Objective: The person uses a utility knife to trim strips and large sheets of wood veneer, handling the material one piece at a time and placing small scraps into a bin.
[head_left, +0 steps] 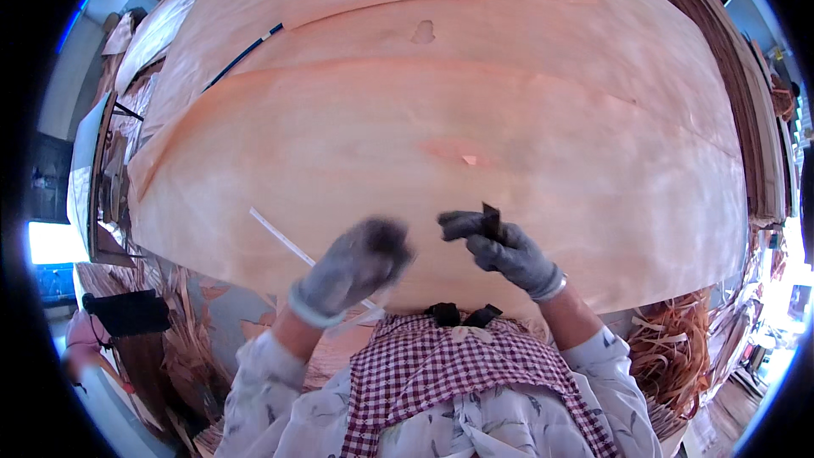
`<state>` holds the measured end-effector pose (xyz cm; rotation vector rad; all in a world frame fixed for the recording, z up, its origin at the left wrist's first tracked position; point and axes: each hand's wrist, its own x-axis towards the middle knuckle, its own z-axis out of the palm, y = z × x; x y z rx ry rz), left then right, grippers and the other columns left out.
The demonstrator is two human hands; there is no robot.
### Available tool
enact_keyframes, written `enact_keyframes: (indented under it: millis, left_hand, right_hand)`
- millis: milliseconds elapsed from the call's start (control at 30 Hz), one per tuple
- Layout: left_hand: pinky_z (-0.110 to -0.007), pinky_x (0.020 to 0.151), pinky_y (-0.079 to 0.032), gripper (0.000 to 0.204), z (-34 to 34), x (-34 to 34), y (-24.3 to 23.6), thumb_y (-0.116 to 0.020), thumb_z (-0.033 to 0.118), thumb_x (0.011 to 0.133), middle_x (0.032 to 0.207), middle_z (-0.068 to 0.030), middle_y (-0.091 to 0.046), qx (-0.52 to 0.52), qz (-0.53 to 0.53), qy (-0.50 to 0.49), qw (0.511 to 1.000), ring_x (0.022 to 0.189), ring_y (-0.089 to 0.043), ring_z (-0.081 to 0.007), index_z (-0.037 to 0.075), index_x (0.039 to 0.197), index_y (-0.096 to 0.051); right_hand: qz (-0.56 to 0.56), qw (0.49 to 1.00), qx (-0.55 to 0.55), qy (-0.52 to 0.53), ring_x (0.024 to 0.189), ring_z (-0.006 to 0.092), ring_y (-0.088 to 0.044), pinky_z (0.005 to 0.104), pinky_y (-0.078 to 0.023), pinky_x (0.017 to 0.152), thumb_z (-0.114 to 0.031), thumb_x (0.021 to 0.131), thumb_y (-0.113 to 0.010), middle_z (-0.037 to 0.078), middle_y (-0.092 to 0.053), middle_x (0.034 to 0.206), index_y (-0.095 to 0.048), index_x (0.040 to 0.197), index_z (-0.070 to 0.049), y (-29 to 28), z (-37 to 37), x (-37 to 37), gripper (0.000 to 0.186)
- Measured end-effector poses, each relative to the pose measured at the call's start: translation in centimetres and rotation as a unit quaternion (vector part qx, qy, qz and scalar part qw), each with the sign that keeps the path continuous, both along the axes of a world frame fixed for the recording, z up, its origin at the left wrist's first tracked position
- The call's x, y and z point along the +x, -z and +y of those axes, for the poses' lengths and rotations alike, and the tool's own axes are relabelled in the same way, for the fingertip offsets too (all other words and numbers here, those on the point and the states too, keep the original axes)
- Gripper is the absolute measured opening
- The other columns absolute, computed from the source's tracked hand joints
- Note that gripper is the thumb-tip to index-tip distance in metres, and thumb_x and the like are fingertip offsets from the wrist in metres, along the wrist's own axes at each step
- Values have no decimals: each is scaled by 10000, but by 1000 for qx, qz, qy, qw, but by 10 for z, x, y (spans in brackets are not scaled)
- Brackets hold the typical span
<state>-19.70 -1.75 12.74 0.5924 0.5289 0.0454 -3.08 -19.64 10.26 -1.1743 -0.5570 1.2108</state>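
Both my hands wear grey gloves with darkened fingers, held over a large pale wood veneer sheet (398, 144). My left hand (360, 259) looks curled, but its fingers are smeared by motion. A narrow white strip (284, 236) runs up to that hand and shows again beyond it, near the wrist; whether I grip it is hidden. My right hand (509, 259) is closed around a small dark, flat, blade-like piece (491, 219), which sticks up past the thumb. Close to the middle of the sheet lies a small pale chip (469, 160) on a pinkish patch.
More veneer sheets (526, 25) overlap toward the far side, one with a knot-shaped mark (423, 31). A dark blue rod (244, 56) lies at the far left. Stacked veneer (729, 76) lines the right edge. Curled shavings (674, 343) hang at the near right.
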Motion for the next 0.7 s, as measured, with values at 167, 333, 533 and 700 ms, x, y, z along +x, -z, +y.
enact_keyframes:
  millis: [167, 333, 533, 700]
  left_hand:
    - [-326, 861, -467, 444, -12, 92, 4, -420, -89, 762, 1081, -138, -542, -36, -184, -31, 982, 910, -570, -223, 3, 1197, -411]
    - [-386, 915, -464, 448, -9, 101, 26, -383, -106, 749, 1105, -165, -535, -60, -138, -77, 986, 983, -567, -250, -21, 1188, -405]
    - [-380, 923, -460, 477, 7, 99, 48, -393, -106, 733, 1108, -160, -537, 57, -116, 25, 991, 1010, -560, -254, -18, 1202, -390]
    - [-360, 883, -450, 356, 24, 107, 85, -447, -34, 772, 1129, -144, -535, 567, -66, 39, 820, 1015, -556, -269, 29, 1114, -521]
  right_hand:
    - [148, 986, -65, 52, 644, 113, -549, 223, -386, 517, -313, 891, -527, 27, -568, 721, -567, 1035, -38, -3, 5, -13, 313]
    - [131, 985, -53, 103, 523, 69, -464, 203, -355, 470, -244, 876, -564, 18, -555, 662, -581, 1007, -23, 5, -3, -8, 257]
    - [26, 983, -166, 78, 423, 60, -377, 204, -272, 401, -207, 845, -584, -13, -458, 549, -606, 897, -17, 1, -13, 4, 198]
    - [-10, 966, -224, 131, 436, 45, -409, 190, -302, 404, -250, 843, -596, -5, -515, 577, -622, 900, -27, 9, -55, 37, 232]
